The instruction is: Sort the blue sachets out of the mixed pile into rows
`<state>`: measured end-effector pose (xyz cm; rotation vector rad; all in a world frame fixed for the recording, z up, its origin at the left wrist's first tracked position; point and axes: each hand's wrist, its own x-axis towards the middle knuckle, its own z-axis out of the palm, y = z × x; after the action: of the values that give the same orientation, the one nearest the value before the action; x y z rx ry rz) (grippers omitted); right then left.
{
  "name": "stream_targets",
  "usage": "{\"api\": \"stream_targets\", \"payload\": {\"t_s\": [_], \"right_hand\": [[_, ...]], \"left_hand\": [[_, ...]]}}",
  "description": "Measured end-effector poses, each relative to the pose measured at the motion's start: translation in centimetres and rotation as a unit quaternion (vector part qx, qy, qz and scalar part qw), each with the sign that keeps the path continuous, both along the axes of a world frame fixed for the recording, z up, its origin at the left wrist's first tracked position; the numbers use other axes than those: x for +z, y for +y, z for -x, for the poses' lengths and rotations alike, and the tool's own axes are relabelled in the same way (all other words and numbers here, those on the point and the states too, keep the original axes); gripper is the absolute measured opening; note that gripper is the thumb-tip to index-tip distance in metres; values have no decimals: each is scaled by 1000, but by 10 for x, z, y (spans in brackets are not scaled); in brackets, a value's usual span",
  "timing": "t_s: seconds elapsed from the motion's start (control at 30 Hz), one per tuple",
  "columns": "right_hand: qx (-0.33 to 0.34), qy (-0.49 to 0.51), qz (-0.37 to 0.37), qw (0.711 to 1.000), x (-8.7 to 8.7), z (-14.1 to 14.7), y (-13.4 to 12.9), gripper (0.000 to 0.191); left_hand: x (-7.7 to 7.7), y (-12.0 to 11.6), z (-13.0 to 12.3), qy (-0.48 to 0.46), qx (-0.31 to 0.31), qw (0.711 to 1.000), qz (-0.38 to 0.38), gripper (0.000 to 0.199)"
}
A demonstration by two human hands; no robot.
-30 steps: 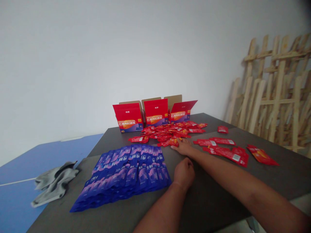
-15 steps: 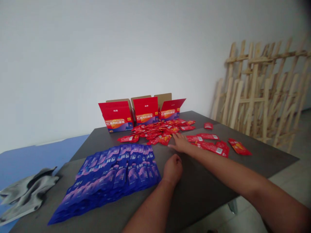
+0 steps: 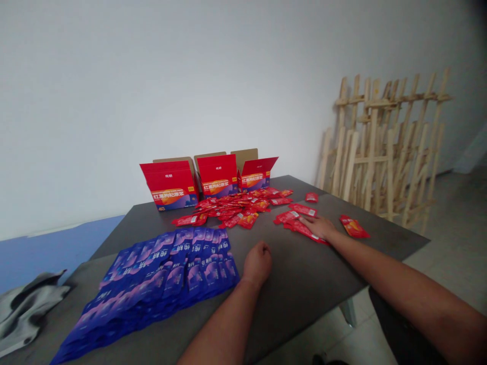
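My left hand [image 3: 257, 263] rests on the dark table as a loose fist, just right of the blue sachets [image 3: 152, 284]; no sachet sticks out of it. Those sachets lie in overlapping rows, printed with white characters and purple shapes. Farther right, my right hand [image 3: 318, 228] lies over a small group of red sachets [image 3: 300, 226], its fingers stretched out and touching them. A larger heap of red sachets [image 3: 236, 207] is spread in front of three red cartons, of which the left carton [image 3: 173, 190], middle carton [image 3: 217, 177] and right carton [image 3: 255, 177] have raised flaps.
Single red sachets lie apart, one near the right table edge [image 3: 353, 226] and one farther back [image 3: 311, 197]. A grey cloth [image 3: 30, 309] sits at the left. Wooden easels [image 3: 375, 147] lean against the wall at the right. A blue surface [image 3: 57, 246] adjoins the table's left side.
My right hand has moved right, from the edge of the red heap onto the smaller group of red sachets. The left fist stays beside the blue sachets. The view has turned slightly right.
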<state>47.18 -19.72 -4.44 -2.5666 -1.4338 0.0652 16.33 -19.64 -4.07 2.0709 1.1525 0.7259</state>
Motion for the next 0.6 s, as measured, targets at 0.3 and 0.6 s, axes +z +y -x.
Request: {"api": "stream_targets", "payload": {"t_s": [0.3,0.6], "right_hand": [[-95,59,-87,990,-4,127,49,52],[-90,124,-158,975,5,169,76,44]], "left_hand": [[3,-1,1,3,-13,1000,0,21],[-3,0,1,-33,-69,995,-57,31]]}}
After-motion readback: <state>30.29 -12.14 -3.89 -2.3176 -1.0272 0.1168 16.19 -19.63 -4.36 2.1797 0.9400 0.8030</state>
